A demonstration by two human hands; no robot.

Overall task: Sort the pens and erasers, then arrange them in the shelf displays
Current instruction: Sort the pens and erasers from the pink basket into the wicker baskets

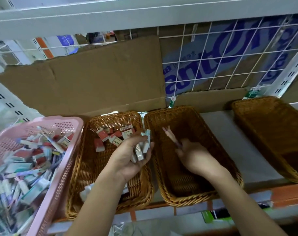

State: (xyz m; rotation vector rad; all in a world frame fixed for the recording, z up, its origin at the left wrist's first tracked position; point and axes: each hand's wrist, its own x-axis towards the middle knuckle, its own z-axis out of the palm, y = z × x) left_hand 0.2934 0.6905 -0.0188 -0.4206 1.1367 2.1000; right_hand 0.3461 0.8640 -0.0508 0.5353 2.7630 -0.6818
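Observation:
A pink plastic basket (71, 133) at the left is heaped with mixed pens and boxed erasers. Beside it a wicker basket (80, 169) holds several red-and-white erasers (110, 135) at its far end. My left hand (129, 155) hovers over this basket's right rim, shut on a bundle of grey-white erasers (141, 147). My right hand (194, 155) is inside the middle wicker basket (218, 138), fingers closed on a pink pen (170, 135) whose far end points to the basket's back wall.
A third wicker basket (257, 126) stands at the right of the grey shelf (218, 126). Torn cardboard (93, 79) and a white wire grid (229, 53) back the shelf. Another shelf board (110, 16) runs overhead.

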